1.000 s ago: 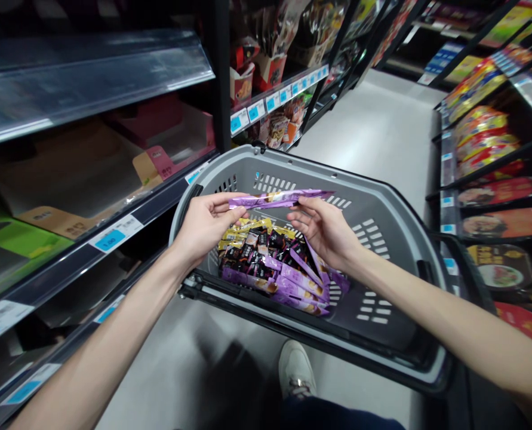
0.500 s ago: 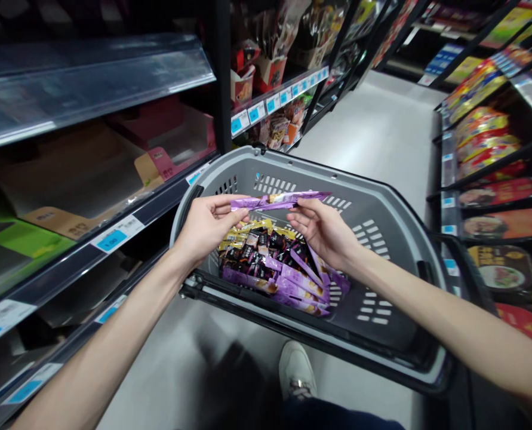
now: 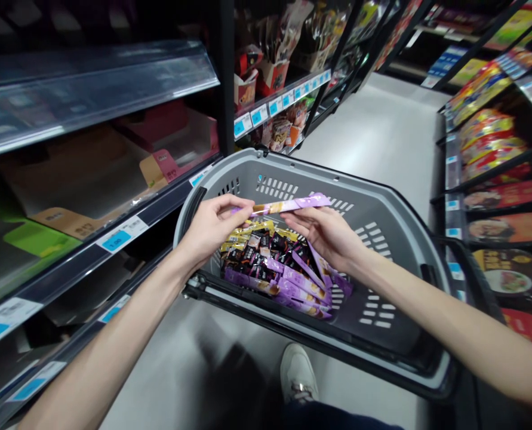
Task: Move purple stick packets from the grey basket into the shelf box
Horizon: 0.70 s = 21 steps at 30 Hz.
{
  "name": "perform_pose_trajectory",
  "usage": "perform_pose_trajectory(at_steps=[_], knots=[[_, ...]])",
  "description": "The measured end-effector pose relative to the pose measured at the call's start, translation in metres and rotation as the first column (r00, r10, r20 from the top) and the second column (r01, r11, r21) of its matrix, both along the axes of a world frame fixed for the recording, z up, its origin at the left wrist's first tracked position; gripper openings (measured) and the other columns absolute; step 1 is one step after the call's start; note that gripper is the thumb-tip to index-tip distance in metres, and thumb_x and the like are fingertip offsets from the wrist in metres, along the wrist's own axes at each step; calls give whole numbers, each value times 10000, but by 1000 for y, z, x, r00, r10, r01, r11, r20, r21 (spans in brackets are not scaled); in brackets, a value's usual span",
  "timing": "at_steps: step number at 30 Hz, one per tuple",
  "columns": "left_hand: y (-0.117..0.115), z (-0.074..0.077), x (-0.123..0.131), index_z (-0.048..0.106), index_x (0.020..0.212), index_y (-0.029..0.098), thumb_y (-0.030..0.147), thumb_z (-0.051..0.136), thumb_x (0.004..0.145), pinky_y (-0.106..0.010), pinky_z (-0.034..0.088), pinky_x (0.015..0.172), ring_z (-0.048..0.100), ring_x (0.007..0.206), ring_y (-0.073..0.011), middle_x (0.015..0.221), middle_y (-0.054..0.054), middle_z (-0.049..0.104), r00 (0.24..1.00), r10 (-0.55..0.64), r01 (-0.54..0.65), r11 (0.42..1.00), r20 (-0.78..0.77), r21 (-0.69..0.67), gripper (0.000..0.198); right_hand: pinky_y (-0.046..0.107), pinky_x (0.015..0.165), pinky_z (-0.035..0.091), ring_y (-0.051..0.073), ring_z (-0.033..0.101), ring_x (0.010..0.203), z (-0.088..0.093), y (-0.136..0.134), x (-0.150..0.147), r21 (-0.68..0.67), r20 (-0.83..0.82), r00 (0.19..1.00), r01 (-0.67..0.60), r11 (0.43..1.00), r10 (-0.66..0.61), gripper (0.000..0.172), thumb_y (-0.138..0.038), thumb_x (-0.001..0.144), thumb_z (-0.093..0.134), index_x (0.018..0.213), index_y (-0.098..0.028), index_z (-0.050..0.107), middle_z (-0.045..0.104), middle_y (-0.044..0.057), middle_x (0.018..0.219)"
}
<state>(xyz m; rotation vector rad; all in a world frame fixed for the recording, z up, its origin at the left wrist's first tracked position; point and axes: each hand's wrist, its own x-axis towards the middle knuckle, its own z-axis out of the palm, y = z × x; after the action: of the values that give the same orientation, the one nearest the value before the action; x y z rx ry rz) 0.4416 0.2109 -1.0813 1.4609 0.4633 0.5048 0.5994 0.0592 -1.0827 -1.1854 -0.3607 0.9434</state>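
Note:
A long, thin purple snack packet (image 3: pixel 288 206) lies across the space between my hands, above the grey shopping basket (image 3: pixel 382 209). My left hand (image 3: pixel 221 224) pinches its left end between thumb and fingers. Near the other end, my right hand (image 3: pixel 326 233) holds it from below, the fingers bent under the wrapper. Inside the basket, below my hands, purple packets (image 3: pixel 299 283) lie bunched at the front, with small black packets (image 3: pixel 257 248) behind them and yellow packets (image 3: pixel 241 236) along the left. My hands hide part of this pile.
Shelving with price labels (image 3: pixel 122 234) and cut-open cartons (image 3: pixel 68 221) runs along my left. Bagged snacks (image 3: pixel 494 146) and bowl-shaped packages (image 3: pixel 510 272) fill the right shelves. Pale aisle floor (image 3: pixel 391 113) extends ahead; my shoe (image 3: pixel 298 373) shows below the basket.
The packet has turned so that its printed face shows more, and its right end stands slightly wider and flatter. Both hands keep hold of it. The view has shifted slightly.

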Motion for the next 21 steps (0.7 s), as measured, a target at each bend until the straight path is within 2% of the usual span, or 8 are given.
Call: perform_pose_trajectory(at_steps=[4, 7, 10, 12, 14, 18, 20, 21], knots=[[1, 1, -2, 676, 921, 117, 210, 780, 694, -319, 510, 893, 659, 966, -196, 1052, -91, 699, 997, 3, 9, 987, -72, 158, 266, 322, 1047, 506, 169, 668, 1003, 2, -3, -2, 77, 22, 997, -76, 994, 74, 105, -115, 729, 768, 805, -169, 720, 733, 42, 986], [0, 1, -2, 655, 1026, 111, 176, 771, 680, -310, 523, 848, 666, 942, -197, 1015, -94, 701, 994, -16, 34, 986, -111, 163, 371, 361, 1071, 480, 180, 669, 1007, 0, -4, -2, 79, 60, 994, -99, 992, 95, 130, -202, 749, 791, 865, -183, 733, 736, 37, 987], [-1, -5, -2, 641, 1112, 125, 187, 750, 702, -302, 536, 776, 680, 860, -188, 1005, -92, 711, 970, -173, 199, 969, -170, 145, 429, 368, 1053, 485, 184, 682, 965, -5, -3, -2, 49, 113, 991, -75, 996, 69, 178, -267, 747, 807, 889, -193, 729, 739, 36, 962], [0, -10, -3, 652, 1135, 151, 217, 751, 711, -294, 531, 743, 680, 823, -186, 988, -74, 716, 935, -267, 314, 929, -233, 195, 441, 368, 1023, 501, 186, 689, 933, -7, -2, -5, 42, 139, 989, -62, 997, 56, 234, -279, 719, 827, 913, -203, 721, 740, 34, 953], [1, -13, -4, 667, 1145, 178, 254, 769, 706, -283, 519, 739, 675, 830, -189, 975, -53, 719, 910, -299, 376, 887, -287, 268, 456, 363, 975, 528, 189, 698, 887, -7, -1, -9, 28, 147, 988, -52, 998, 47, 310, -286, 660, 863, 922, -213, 713, 742, 28, 914], [-3, -8, -9, 672, 1145, 184, 235, 745, 731, -261, 496, 760, 665, 843, -178, 1004, -29, 715, 885, -301, 427, 828, -356, 362, 422, 367, 833, 583, 226, 717, 767, -7, -7, -15, -133, 159, 987, -11, 991, 32, 313, -369, 604, 879, 850, -256, 722, 722, 31, 754], [-7, -4, -11, 671, 1101, 164, 208, 747, 719, -255, 484, 809, 661, 885, -177, 1027, -36, 705, 882, -243, 418, 799, -404, 432, 391, 368, 779, 577, 275, 725, 819, -15, -12, -11, -264, 198, 977, -29, 964, 84, 237, -409, 630, 849, 818, -316, 738, 732, 96, 819], [-8, -4, -11, 657, 1101, 159, 253, 756, 724, -250, 478, 828, 654, 920, -180, 1037, -40, 699, 885, -217, 411, 779, -413, 473, 401, 348, 755, 559, 287, 721, 874, -22, -12, -7, -273, 254, 961, -40, 961, 112, 212, -394, 628, 844, 813, -364, 745, 733, 142, 907]])
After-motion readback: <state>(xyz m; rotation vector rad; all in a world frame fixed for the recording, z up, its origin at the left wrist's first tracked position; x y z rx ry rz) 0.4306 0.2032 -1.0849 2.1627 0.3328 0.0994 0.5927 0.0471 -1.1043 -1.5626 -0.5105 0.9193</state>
